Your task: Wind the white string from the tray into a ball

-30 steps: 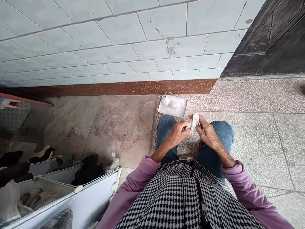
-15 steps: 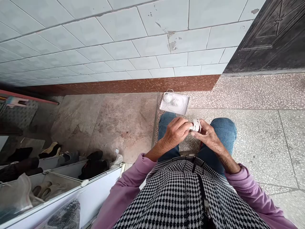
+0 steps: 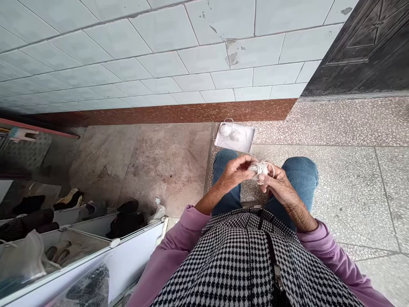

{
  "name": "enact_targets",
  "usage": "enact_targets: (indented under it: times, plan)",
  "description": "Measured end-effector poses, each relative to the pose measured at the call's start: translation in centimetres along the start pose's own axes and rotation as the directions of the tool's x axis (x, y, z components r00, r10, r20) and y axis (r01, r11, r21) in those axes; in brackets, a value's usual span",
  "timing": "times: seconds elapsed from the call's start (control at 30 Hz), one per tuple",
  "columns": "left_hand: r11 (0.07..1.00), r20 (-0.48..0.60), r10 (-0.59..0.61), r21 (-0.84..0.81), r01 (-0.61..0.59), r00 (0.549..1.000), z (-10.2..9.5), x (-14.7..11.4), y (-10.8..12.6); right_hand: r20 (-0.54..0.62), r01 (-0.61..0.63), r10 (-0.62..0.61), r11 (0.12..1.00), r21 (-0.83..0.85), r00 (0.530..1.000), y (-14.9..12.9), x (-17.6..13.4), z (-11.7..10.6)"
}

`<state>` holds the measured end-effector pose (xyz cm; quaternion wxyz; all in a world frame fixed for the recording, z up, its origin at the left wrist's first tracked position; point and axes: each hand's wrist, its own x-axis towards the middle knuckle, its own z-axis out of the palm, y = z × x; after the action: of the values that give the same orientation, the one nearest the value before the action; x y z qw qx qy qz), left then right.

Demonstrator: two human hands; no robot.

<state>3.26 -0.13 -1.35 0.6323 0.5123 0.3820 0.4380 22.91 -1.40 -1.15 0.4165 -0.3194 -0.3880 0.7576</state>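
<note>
Between my hands, above my knees, is a small wound bundle of white yarn [image 3: 259, 169]. My left hand [image 3: 235, 171] grips its left end, with thumb and fingers closed on the strands. On the other side my right hand [image 3: 277, 182] pinches the bundle, its thumb pressed on the front; a loose loop of yarn stands out near its fingers. Beyond my left knee a shallow white box [image 3: 247, 145] lies on the floor. Two white yarn balls [image 3: 230, 132] sit in it, with loose strands curling around them.
A tiled wall [image 3: 207, 64] with a brown base strip runs along the front. A dark door [image 3: 367, 55] is at the upper right. To my left stands a white shoe rack [image 3: 137, 243] holding several shoes [image 3: 68, 200] and plastic bags. My knees [image 3: 300, 177] are just below the hands.
The yarn bundle has turned in my hands and its strands look more spread. My right thumb has moved onto its front, and my left fingers have shifted their hold.
</note>
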Motion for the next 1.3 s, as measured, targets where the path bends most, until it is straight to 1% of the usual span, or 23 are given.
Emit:
enact_targets:
  times: [0.1, 0.17, 0.3, 0.37, 0.47, 0.53, 0.67, 0.8, 0.87, 0.9, 0.93, 1.0, 1.07, 1.1, 1.2, 1.3]
  plan:
    - [1.000, -0.015, -0.014, 0.017, 0.014, 1.000, 0.3, 0.1, -0.2, -0.004, -0.043, 0.043, 0.999, 0.013, 0.999, -0.2, -0.4, -0.1]
    - [0.995, -0.036, -0.015, 0.098, 0.018, 0.999, 0.5, 0.1, 0.0, -0.037, -0.067, 0.068, 0.998, 0.017, 0.997, -0.2, -0.5, -0.2]
    - [0.955, -0.123, 0.009, 0.296, 0.028, 0.992, 1.4, 0.1, 0.3, -0.139, -0.086, 0.086, 0.996, 0.007, 0.987, 0.5, 0.1, -0.3]
    - [0.926, -0.154, 0.048, 0.377, 0.013, 0.987, 1.8, 0.0, 0.3, -0.208, -0.062, 0.049, 0.997, -0.053, 0.977, 1.0, 0.5, -0.3]
    - [0.888, -0.148, 0.110, 0.460, -0.030, 0.983, 2.1, 0.0, 0.2, -0.291, -0.002, -0.056, 0.980, -0.198, 0.955, 1.5, 0.6, -0.2]
    - [0.877, -0.137, 0.130, 0.478, -0.050, 0.982, 1.9, 0.1, 0.0, -0.287, 0.039, -0.129, 0.953, -0.301, 0.949, 1.6, 0.3, 0.0]
    - [0.859, -0.136, 0.144, 0.509, -0.056, 0.980, 1.3, 0.3, -0.2, -0.206, 0.092, -0.217, 0.868, -0.489, 0.954, 1.3, -0.2, 0.3]
    - [0.830, -0.138, 0.169, 0.554, -0.066, 0.976, 1.1, 0.3, -0.4, -0.153, 0.156, -0.292, 0.805, -0.572, 0.944, 1.0, -0.2, -0.1]
    - [0.838, -0.157, 0.176, 0.542, -0.064, 0.972, 1.2, 0.1, -0.5, -0.139, 0.146, -0.276, 0.798, -0.585, 0.951, 0.9, -0.3, -0.3]
    - [0.852, -0.170, 0.156, 0.522, -0.045, 0.973, 1.1, 0.0, -0.5, -0.139, 0.130, -0.258, 0.797, -0.589, 0.956, 0.9, -0.4, -0.4]
    - [0.871, -0.178, 0.115, 0.491, -0.013, 0.977, 1.1, -0.1, -0.5, -0.142, 0.116, -0.245, 0.796, -0.594, 0.959, 0.9, -0.5, -0.3]
    - [0.910, -0.173, -0.009, 0.406, 0.080, 0.985, 0.8, -0.3, -0.4, -0.142, 0.103, -0.232, 0.795, -0.597, 0.962, 1.0, -0.7, -0.1]
    - [0.934, -0.144, -0.123, 0.317, 0.163, 0.982, 0.4, -0.5, -0.3, -0.132, 0.105, -0.222, 0.804, -0.586, 0.966, 1.2, -0.8, 0.3]
    - [0.943, -0.126, -0.158, 0.275, 0.187, 0.979, 0.2, -0.6, -0.2, -0.129, 0.107, -0.218, 0.812, -0.574, 0.967, 1.3, -0.9, 0.4]
    - [0.963, -0.073, -0.208, 0.158, 0.217, 0.975, -0.4, -0.7, -0.2, -0.140, 0.102, -0.200, 0.852, -0.513, 0.970, 1.8, -0.9, 0.8]
    - [0.971, -0.038, -0.224, 0.073, 0.226, 0.974, -0.7, -0.9, -0.5, -0.165, 0.083, -0.176, 0.888, -0.453, 0.971, 2.2, -0.8, 0.7]
